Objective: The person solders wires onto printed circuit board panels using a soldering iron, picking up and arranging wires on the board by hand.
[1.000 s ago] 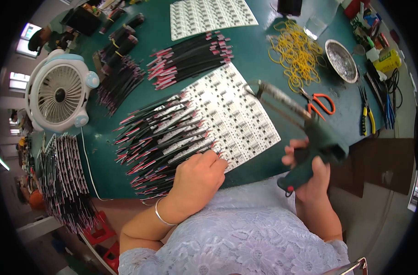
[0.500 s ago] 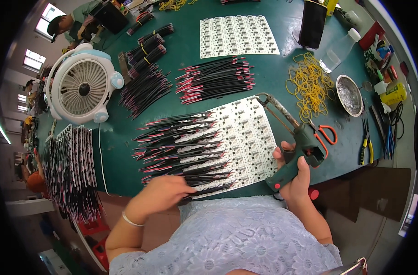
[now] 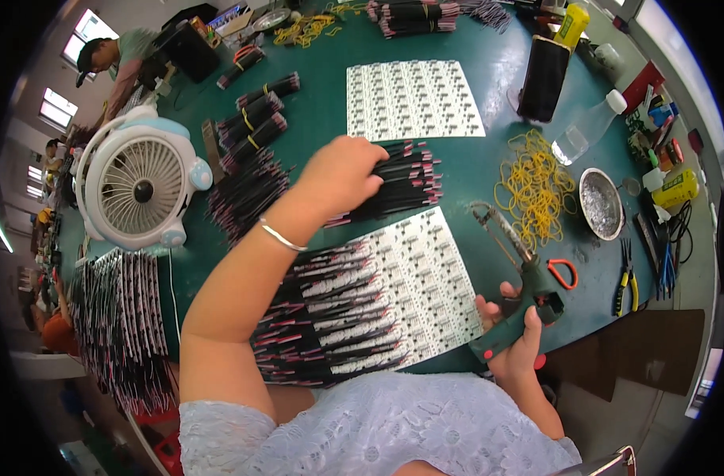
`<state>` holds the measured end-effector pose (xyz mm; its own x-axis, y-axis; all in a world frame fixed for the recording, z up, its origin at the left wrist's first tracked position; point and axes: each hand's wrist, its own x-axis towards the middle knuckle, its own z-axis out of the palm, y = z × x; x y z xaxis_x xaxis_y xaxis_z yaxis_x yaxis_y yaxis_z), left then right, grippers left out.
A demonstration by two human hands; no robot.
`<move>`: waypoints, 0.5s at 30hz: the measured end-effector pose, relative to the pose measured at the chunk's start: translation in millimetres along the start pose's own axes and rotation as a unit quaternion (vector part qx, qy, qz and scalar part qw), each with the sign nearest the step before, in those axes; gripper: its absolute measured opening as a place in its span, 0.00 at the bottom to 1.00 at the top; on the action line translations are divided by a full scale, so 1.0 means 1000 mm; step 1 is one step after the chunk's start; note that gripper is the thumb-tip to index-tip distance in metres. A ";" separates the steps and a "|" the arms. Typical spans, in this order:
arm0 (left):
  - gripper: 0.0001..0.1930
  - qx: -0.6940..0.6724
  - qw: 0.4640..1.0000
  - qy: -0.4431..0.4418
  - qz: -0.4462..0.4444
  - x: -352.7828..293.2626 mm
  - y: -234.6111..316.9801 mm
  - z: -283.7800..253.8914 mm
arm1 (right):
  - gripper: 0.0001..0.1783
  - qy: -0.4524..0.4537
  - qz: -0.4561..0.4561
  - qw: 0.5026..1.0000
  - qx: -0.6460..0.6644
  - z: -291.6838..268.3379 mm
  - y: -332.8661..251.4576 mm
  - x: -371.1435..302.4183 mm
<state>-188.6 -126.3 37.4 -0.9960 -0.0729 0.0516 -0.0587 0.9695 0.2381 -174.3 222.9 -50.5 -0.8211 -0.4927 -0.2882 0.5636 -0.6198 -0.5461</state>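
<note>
My left hand (image 3: 342, 176) reaches over a pile of black wires (image 3: 413, 178) with pink-red ends. Its thumb and forefinger are apart at the wires, the other fingers partly hidden, with no wire visibly gripped. My right hand (image 3: 514, 345) is closed round the handle of a dark green soldering gun (image 3: 529, 297), whose metal tip points up and away to the left. In front of me lies a white circuit board panel (image 3: 429, 285). Several rows of black wires (image 3: 338, 317) lie across its left part, their ends sticking out past its left edge.
Beyond the pile is another white panel (image 3: 413, 99). Yellow rubber bands (image 3: 537, 190), a metal bowl (image 3: 602, 205), orange-handled scissors (image 3: 564, 274), pliers (image 3: 626, 282) and a bottle (image 3: 588, 131) stand or lie right. A fan (image 3: 144, 186) and wired panels (image 3: 124, 317) occupy the left; another person (image 3: 120, 59) works beyond.
My left hand has moved from the near edge of the front panel up and away to the wire pile. The right hand still holds the soldering gun. The view has tilted slightly upward.
</note>
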 end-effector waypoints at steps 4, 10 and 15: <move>0.15 0.051 0.999 -0.003 0.013 0.020 0.006 0.036 | 0.26 0.021 0.016 1.000 -0.007 0.004 -0.004 -0.002; 0.11 0.062 0.998 0.012 -0.009 0.028 0.013 0.048 | 0.26 0.021 0.018 1.000 0.002 0.002 -0.004 0.000; 0.11 0.058 0.997 0.042 0.006 0.026 0.011 0.052 | 0.25 0.012 0.015 1.000 0.003 0.001 -0.004 0.003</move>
<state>-218.9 -105.3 -8.9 -0.9879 -0.0749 0.1356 -0.0581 0.9906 0.1235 -179.0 223.4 -48.9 -0.8057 -0.4967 -0.3227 0.5885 -0.6092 -0.5315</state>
